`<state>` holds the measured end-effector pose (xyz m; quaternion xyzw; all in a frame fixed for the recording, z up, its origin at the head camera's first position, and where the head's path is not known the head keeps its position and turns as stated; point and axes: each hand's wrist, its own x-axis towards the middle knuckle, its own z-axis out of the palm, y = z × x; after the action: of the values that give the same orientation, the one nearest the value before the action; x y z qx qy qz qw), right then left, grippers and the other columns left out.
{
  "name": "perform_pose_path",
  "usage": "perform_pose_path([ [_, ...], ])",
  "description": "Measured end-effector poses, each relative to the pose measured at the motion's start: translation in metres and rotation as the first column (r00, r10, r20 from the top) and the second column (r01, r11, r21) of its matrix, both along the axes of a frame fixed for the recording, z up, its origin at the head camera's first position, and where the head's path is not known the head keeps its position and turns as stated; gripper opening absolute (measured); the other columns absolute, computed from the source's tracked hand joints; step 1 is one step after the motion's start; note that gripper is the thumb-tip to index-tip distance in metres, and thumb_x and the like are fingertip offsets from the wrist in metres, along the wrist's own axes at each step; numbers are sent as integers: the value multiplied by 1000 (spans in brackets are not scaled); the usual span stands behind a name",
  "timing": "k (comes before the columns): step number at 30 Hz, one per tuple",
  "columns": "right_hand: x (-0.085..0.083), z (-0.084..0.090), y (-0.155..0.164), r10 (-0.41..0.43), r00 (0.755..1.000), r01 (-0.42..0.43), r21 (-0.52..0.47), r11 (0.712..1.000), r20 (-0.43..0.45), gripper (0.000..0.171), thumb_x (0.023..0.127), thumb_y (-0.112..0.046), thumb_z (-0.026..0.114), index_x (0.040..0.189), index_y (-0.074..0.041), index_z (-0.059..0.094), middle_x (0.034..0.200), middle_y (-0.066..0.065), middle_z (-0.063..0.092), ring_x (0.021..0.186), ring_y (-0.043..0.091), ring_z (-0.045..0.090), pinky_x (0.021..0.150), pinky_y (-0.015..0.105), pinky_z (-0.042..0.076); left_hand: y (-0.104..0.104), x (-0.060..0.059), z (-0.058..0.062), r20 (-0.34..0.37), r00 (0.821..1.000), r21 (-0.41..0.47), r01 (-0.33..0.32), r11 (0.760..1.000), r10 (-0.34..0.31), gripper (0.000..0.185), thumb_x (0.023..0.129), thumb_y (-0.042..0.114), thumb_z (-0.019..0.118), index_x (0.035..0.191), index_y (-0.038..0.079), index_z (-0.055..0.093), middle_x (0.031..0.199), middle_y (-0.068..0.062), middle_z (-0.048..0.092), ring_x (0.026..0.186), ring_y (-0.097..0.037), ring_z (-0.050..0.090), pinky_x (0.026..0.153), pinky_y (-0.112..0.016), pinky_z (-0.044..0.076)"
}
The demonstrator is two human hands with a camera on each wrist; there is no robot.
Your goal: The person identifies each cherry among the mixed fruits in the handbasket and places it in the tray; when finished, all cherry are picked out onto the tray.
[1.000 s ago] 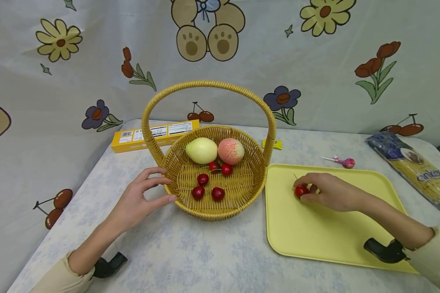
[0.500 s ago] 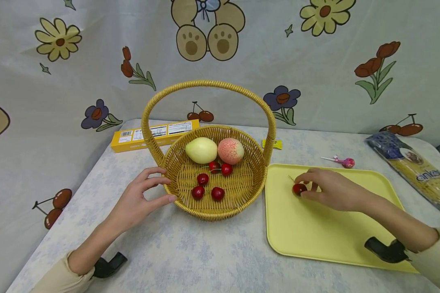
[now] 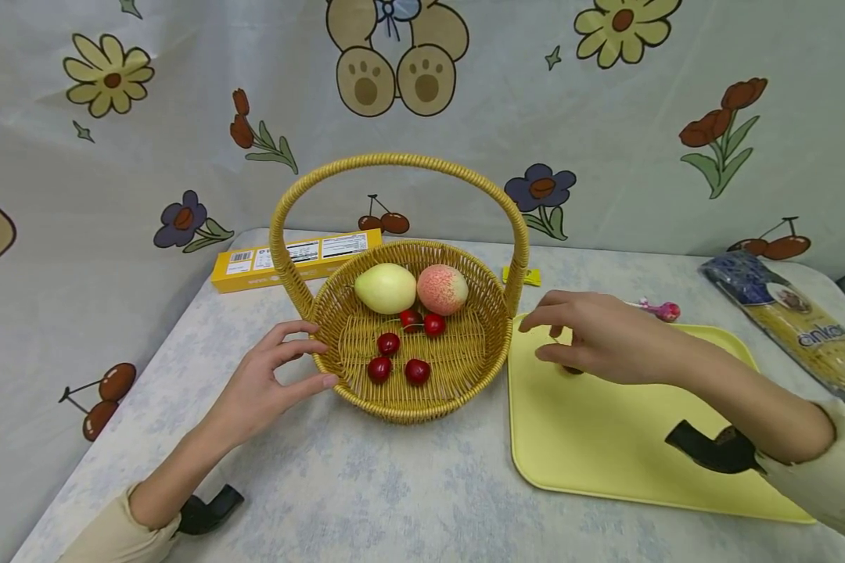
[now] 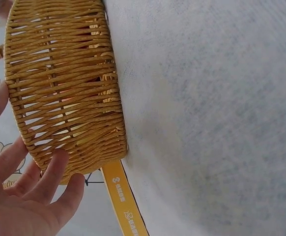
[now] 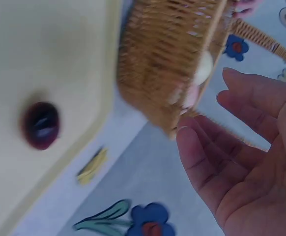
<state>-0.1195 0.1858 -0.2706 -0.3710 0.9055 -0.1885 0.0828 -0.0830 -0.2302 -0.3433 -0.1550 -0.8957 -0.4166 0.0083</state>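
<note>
Table point(image 3: 366, 493) is occupied by basket point(image 3: 411, 413) and yellow tray point(image 3: 591, 438). Basket's rim is touched by left hand point(image 3: 264, 379), fingers spread, nothing gripped; tray is overhung by right hand point(image 3: 598, 336), fingers parted, nothing held. Cherry point(image 5: 41, 126) is seen on tray.

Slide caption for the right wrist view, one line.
Empty right hand, apart from a dark red cherry on the tray, with a woven basket nearby.

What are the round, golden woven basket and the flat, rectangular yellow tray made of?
The basket looks like wicker or imitation cane, slightly shiny: ribbed strands weave around uprights. The tray is probably plastic with a satiny finish: its colour is even and its rim looks smooth.
</note>
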Motion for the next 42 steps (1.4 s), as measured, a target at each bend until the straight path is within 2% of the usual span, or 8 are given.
perform_pose_path([
  [3,-2,10,-23,70,997,-70,-5,998,-16,25,91,-16,73,116,-13,70,105,-2,62,75,5,55,69,31,50,-1,0,0,9,1000,5,-3,1000,3,36,86,28,80,112,7,71,135,-3,49,123,-29,52,97,-59,43],
  [6,-6,16,-47,129,991,-129,4,992,-38,24,91,-15,73,115,-12,70,107,-1,62,84,10,57,72,32,50,-1,0,0,15,1000,8,-4,1000,4,36,86,29,80,112,7,71,135,-3,49,123,-29,52,97,-59,43],
  [11,-19,22,-88,210,977,-207,82,975,-26,26,91,-14,73,116,-9,70,109,1,64,95,16,59,83,35,50,-2,0,0,10,1000,4,-4,1000,4,36,85,29,80,112,7,71,135,-4,49,123,-29,52,97,-58,43],
  [17,-44,16,-126,284,958,-287,196,938,42,20,90,-13,72,109,-9,70,98,-1,66,90,17,57,86,36,47,-2,-1,-2,-20,1000,-5,4,1000,-4,36,85,28,81,111,7,71,135,-5,50,128,-27,45,99,-56,39],
  [25,-70,5,-151,249,943,-317,367,874,223,12,88,-13,73,97,-9,67,80,-2,52,73,16,45,68,30,37,-2,-1,-2,-16,1000,-5,5,1000,-5,36,84,30,81,111,8,71,135,-5,50,130,-29,43,100,-56,37],
  [30,-76,4,-160,193,930,-320,433,843,312,23,90,-15,73,112,-9,68,94,0,58,85,17,51,76,31,43,-1,-2,-2,-20,1000,1,9,1000,-9,36,84,29,81,111,8,71,135,-5,50,131,-28,42,100,-56,38],
  [37,-79,1,-161,115,917,-289,437,852,382,43,91,-16,72,133,-12,61,128,2,57,115,16,51,101,35,41,-2,-3,-3,-24,1000,2,15,1000,-15,35,84,29,81,111,9,71,135,-4,50,131,-26,43,100,-55,37],
  [42,-80,-2,-160,142,895,-315,374,872,422,40,91,-13,73,130,-9,63,126,5,58,110,17,52,97,34,43,-3,-4,-4,-34,999,6,17,1000,-16,34,84,29,81,110,9,72,133,-4,51,129,-25,44,100,-54,38],
])
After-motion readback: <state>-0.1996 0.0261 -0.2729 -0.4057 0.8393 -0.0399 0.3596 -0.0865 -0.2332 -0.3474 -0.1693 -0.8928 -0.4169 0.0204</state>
